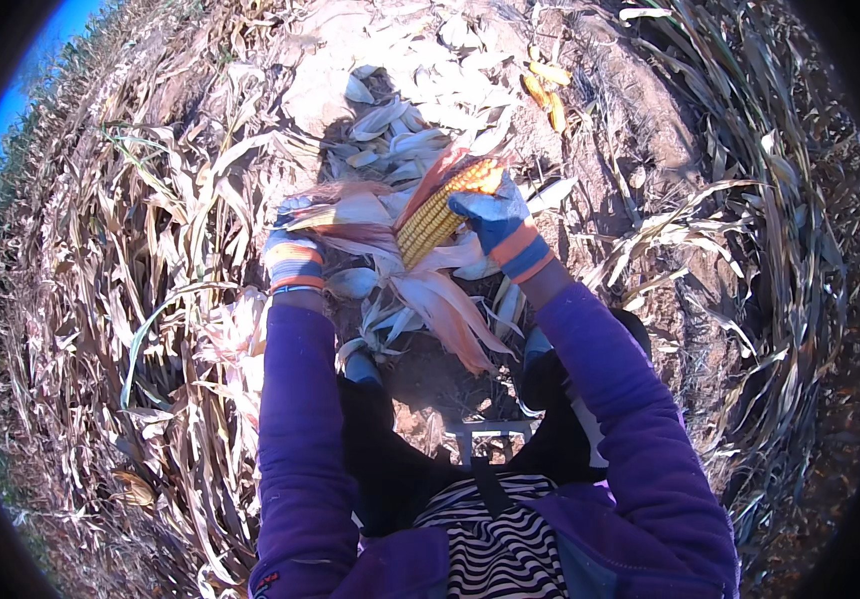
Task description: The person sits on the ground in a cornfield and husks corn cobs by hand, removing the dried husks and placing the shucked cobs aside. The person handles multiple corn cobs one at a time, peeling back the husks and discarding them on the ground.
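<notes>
An ear of corn [432, 228] with yellow kernels is held in front of me, its husk [445, 304] peeled back and spread around its base. My right hand [500, 215], in a blue and orange striped glove, is closed around the ear near its upper right end. Gloved the same way, my left hand [293, 250] is closed on pinkish husk leaves [350, 212] pulled out to the left of the ear. The fingertips of the left hand are partly hidden by the husk.
Several bare yellow corn ears [548, 90] lie on the ground at the far right. Loose pale husks [400, 140] are heaped beyond my hands. Dry corn stalks [175, 399] cover the left side, and more stalks [795, 220] are piled along the right.
</notes>
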Demonstrator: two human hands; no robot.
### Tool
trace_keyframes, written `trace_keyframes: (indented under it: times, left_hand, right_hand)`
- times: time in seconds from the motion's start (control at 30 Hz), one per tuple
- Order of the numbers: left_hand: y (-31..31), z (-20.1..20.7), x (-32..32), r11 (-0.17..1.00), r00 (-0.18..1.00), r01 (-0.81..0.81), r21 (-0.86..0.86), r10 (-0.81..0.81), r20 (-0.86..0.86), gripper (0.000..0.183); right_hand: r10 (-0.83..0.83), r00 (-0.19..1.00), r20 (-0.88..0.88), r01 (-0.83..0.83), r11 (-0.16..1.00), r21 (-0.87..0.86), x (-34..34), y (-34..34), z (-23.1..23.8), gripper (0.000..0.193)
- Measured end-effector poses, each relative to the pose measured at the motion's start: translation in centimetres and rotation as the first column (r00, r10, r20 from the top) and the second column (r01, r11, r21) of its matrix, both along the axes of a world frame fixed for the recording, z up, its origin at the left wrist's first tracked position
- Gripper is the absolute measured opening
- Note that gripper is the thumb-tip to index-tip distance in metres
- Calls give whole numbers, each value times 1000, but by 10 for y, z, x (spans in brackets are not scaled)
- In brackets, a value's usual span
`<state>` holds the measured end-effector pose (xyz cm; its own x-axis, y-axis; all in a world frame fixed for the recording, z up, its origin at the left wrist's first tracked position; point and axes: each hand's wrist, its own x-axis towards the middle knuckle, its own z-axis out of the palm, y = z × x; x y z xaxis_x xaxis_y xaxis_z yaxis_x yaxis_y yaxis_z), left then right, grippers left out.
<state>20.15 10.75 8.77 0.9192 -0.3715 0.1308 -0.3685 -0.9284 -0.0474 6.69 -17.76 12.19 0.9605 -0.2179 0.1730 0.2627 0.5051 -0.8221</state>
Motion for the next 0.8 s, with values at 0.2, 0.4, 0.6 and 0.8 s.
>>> trace_keyframes:
  times: [0.2,0.4,0.6,0.8]
  left_hand:
    - [101,-70,47,-23,987,-159,-987,-32,-158,23]
    - [61,-66,41,-704,810,-398,-587,31,-586,12]
    - [40,16,-3,-24,826,-107,-994,555,-102,23]
    - [-83,64,-95,394,938,319,-862,-263,227,35]
  right_hand:
    - [-34,999,26,31,992,123,5,14,21,28]
    - [-257,956,-142,288,911,295,-4,-37,16,22]
    - [-352,910,-218,391,904,175,0,-29,4,35]
    - [-319,923,-215,374,876,306,4,-26,-18,35]
